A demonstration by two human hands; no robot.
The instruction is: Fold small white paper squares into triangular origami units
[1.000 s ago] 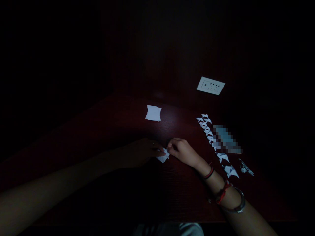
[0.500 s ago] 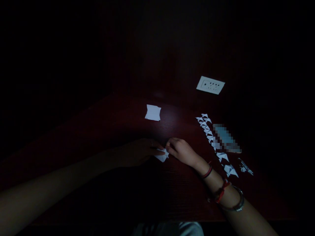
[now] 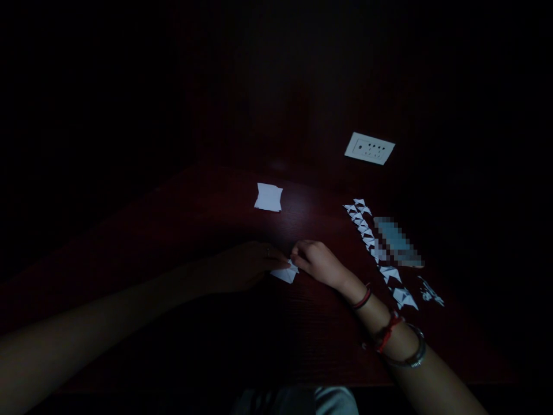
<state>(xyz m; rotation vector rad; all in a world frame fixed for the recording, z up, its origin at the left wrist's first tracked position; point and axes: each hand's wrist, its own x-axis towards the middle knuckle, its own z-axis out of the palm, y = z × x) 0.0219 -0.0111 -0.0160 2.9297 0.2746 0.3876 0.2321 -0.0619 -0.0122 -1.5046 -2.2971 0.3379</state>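
Note:
A small white piece of folded paper (image 3: 285, 274), creased into points, lies on the dark red table in front of me. My left hand (image 3: 254, 262), in shadow and with a ring on one finger, has its fingertips closed on the paper's upper left part. From the right, my right hand (image 3: 317, 260) is curled with thumb and fingers together at the paper's upper right corner. Its fingertips partly hide that corner. Bracelets circle the right wrist and forearm.
A stack of white paper squares (image 3: 268, 197) lies farther back. To the right runs a row of folded white paper pieces (image 3: 365, 230), beside a blurred phone-like object (image 3: 398, 242) and small white scraps (image 3: 431, 292). A white socket panel (image 3: 370, 148) is behind. Surroundings are very dark.
The left fingers have drawn closer together over the paper, and more of its lower part shows. My right hand has shifted very slightly. The other things stay in place.

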